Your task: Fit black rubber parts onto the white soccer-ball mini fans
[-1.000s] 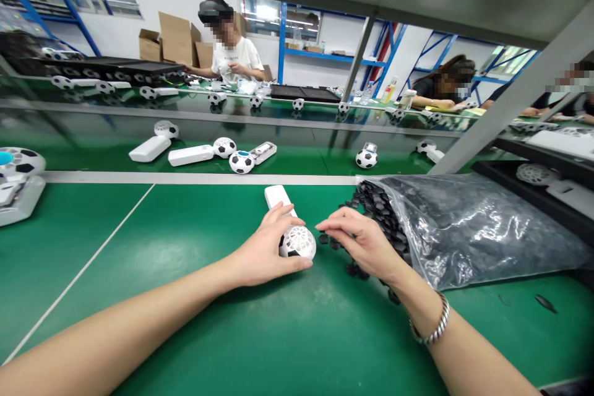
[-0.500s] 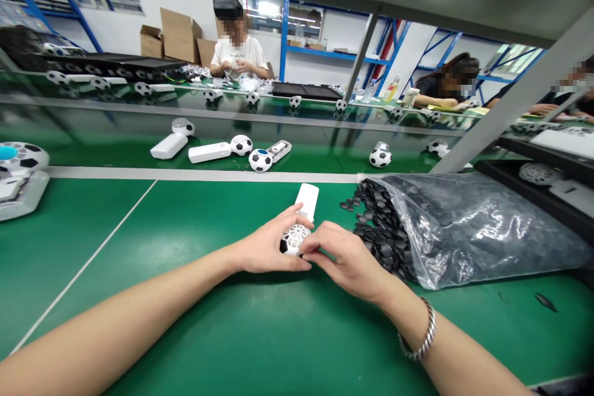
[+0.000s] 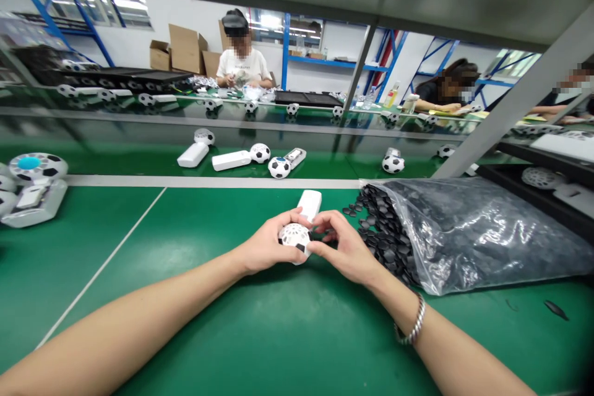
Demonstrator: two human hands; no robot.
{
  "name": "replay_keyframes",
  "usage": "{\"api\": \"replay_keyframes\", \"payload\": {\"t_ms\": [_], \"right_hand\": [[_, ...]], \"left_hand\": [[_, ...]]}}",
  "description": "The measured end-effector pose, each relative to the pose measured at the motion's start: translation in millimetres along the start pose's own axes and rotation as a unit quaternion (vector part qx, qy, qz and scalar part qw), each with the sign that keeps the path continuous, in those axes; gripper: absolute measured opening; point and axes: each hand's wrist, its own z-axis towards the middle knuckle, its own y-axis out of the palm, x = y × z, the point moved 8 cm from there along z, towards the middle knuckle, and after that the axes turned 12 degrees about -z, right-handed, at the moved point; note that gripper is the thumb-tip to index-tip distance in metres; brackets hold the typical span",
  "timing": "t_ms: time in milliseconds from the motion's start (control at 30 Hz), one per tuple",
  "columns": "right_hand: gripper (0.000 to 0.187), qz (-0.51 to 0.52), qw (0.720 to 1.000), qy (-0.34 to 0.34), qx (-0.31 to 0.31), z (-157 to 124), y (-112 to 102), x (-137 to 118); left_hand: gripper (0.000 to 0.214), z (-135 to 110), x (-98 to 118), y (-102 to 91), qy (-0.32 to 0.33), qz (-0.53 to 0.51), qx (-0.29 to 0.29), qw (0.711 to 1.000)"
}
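Observation:
A white soccer-ball handheld fan [image 3: 295, 236] is between my hands, its vented round head facing up and its white handle [image 3: 310, 203] pointing away from me. My left hand [image 3: 271, 241] is closed around the left side of the head, fingers behind it and thumb in front. At the head's right side, the fingers and thumb of my right hand [image 3: 341, 241] grip the edge, next to the black patches. Whether a small piece is under those fingertips is hidden. Loose black plastic pieces [image 3: 383, 223] spill from a clear bag [image 3: 482, 229] on the right.
Several similar fans [image 3: 232, 159] lie on the strip beyond the table's pale edge [image 3: 208, 182]. More fan parts [image 3: 37, 189] stand at left. A slanted metal post [image 3: 505, 99] and black trays [image 3: 520, 167] are at right. Co-workers [image 3: 244, 65] sit across the line.
My right hand has gone from a tight pinch at the head's near edge to a wider grip on its right side. The head has turned or tilted slightly. Fans beyond the edge appear shifted right.

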Motion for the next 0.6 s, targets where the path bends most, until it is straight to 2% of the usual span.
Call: {"api": "replay_keyframes", "payload": {"t_ms": [33,100,133,200,300,367,400,467,533,600], "right_hand": [[0.028,-0.003,1.000,-0.001,0.013,0.8,-4.9,2.8],[0.026,-0.021,0.999,-0.002,0.040,1.2,-16.1,10.1],[0.025,-0.040,0.998,0.000,0.048,1.1,-20.8,14.9],[0.024,-0.079,0.996,0.014,0.045,1.1,-24.6,26.6],[0.025,-0.112,0.993,0.025,0.020,1.9,-19.9,41.2],[0.025,-0.122,0.992,0.020,0.005,2.2,-13.4,46.9],[0.026,-0.128,0.992,0.017,-0.001,2.2,-9.9,49.6],[0.026,-0.146,0.989,0.010,-0.008,1.7,-3.1,55.9],[0.028,-0.168,0.986,-0.006,-0.006,1.2,2.9,63.6],[0.031,-0.198,0.980,-0.016,0.035,1.2,2.3,74.0]], "left_hand": [[0.044,-0.5,0.8,-7.2,-0.019,-0.096,0.006,0.995],[0.043,-4.8,8.1,-23.1,-0.038,-0.261,0.009,0.965],[0.044,-8.6,14.9,-32.3,-0.036,-0.309,0.005,0.950],[0.047,-18.8,32.7,-54.0,-0.011,-0.334,-0.001,0.942],[0.051,-33.5,60.2,-98.9,0.048,-0.252,0.036,0.966],[0.052,-38.1,74.9,-139.1,0.078,-0.115,0.110,0.984],[0.053,-38.4,81.1,-161.4,0.086,-0.036,0.157,0.983],[0.055,-35.9,90.2,-206.3,0.093,0.094,0.248,0.960],[0.060,-30.6,92.9,-246.6,0.097,0.156,0.311,0.932],[0.068,-27.5,87.7,-280.7,0.083,0.210,0.357,0.906]]}}
